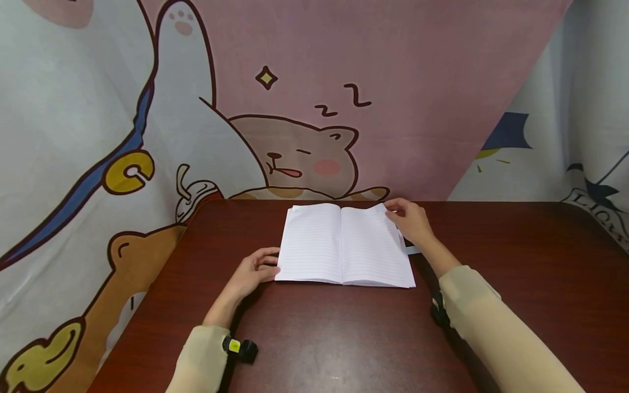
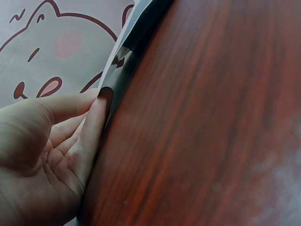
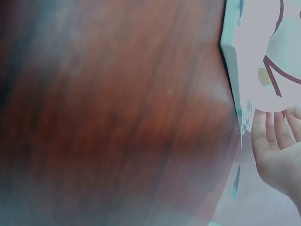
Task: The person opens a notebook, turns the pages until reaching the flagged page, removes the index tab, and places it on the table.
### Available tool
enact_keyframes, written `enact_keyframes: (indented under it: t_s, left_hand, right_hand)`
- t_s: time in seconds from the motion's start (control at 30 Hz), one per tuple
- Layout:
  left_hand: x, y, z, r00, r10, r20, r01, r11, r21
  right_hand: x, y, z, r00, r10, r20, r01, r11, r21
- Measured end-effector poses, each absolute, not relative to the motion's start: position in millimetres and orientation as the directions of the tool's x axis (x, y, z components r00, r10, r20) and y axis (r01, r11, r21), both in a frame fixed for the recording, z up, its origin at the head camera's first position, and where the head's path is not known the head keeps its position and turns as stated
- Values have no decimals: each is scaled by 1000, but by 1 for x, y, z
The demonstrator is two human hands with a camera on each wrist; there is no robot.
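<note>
An open notebook (image 1: 314,245) with lined white pages lies on the table in the head view, its spine running up the middle. My left hand (image 1: 249,274) holds its left edge; in the left wrist view the left hand (image 2: 51,141) has its thumb and a finger meeting at the edge, a dark cover below. At the upper right corner, my right hand (image 1: 409,219) pinches a page (image 1: 374,214), which lifts slightly there. Seen from the right wrist, the right hand (image 3: 278,155) has its fingertips at the paper, and the notebook appears edge-on.
The dark red wooden table (image 1: 314,338) carries the notebook. A pale strip (image 1: 411,250) sticks out from the notebook's right side, near the right forearm. Behind the table's far edge hangs a cloth (image 1: 417,71) with cartoon animals. A black wrist device (image 1: 241,348) is on the left sleeve.
</note>
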State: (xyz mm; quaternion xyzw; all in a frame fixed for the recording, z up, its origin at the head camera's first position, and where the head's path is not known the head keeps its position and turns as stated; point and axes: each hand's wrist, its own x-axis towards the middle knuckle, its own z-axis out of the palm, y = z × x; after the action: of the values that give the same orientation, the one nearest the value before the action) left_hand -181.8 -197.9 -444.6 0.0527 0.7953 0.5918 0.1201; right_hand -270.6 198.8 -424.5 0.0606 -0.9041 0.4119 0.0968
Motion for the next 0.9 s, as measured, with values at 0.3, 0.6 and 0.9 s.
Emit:
enact_keyframes:
  t_s: [0.3, 0.6, 0.9]
  left_hand:
    - [-182, -198, -444, -963, 238, -127, -53, 295, 954]
    - [-182, -199, -444, -965, 228, -132, -61, 293, 954]
    - [-182, -198, -444, -965, 225, -134, -62, 300, 952]
  right_hand:
    - [-270, 196, -425, -978, -34, 204, -178, 637, -750]
    - [-266, 192, -420, -986, -86, 142, -165, 578, -799]
    - [-267, 191, -421, -980, -133, 150, -199, 573, -795]
